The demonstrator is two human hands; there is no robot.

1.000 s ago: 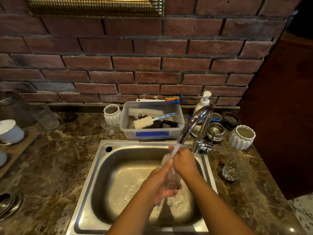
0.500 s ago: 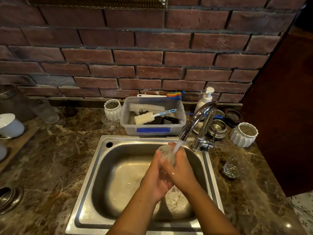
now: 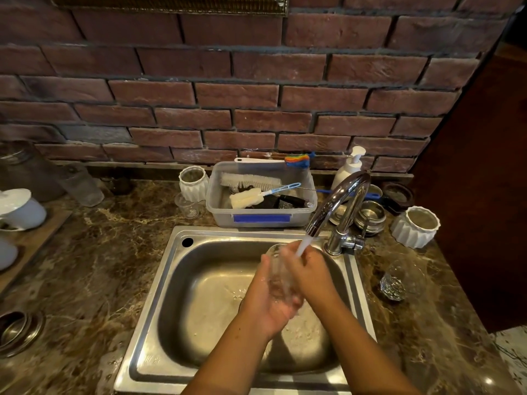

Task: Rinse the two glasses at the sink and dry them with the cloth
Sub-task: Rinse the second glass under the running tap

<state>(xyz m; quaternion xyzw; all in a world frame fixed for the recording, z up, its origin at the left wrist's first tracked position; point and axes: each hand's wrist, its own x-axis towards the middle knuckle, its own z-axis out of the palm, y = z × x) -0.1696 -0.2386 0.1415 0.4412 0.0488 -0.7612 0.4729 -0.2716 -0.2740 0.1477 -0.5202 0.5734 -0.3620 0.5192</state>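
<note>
A clear drinking glass [image 3: 277, 263] is held over the right half of the stainless steel sink [image 3: 171, 280], tilted with its mouth towards the far side, right under the spout of the curved chrome faucet [image 3: 338, 201]. The left hand [image 3: 268, 303] cups it from the near left, fingers curled round its lower body. The right hand [image 3: 312, 276] wraps it from the right, fingers bent over the upper part near the rim. A white stream of water [image 3: 302, 246] runs from the spout and lands where the right hand's fingers meet the mouth of the glass. Both hands look wet.

A second clear glass [image 3: 395, 283] stands upright on the brown marble countertop [image 3: 99, 266] to the right of the sink, well apart from the hands.

Behind the sink, against the red brick wall [image 3: 228, 95], sits a translucent plastic tub [image 3: 262, 219] with a blue strip on its near side; a white bristle brush [image 3: 248, 180] and a white sponge wand [image 3: 245, 197] with a blue handle lie in it. A white pump bottle [image 3: 349, 166] stands behind the faucet, stacked steel bowls [image 3: 370, 215] just right of it, and a white ribbed ceramic pot [image 3: 415, 226] farther right.
</note>
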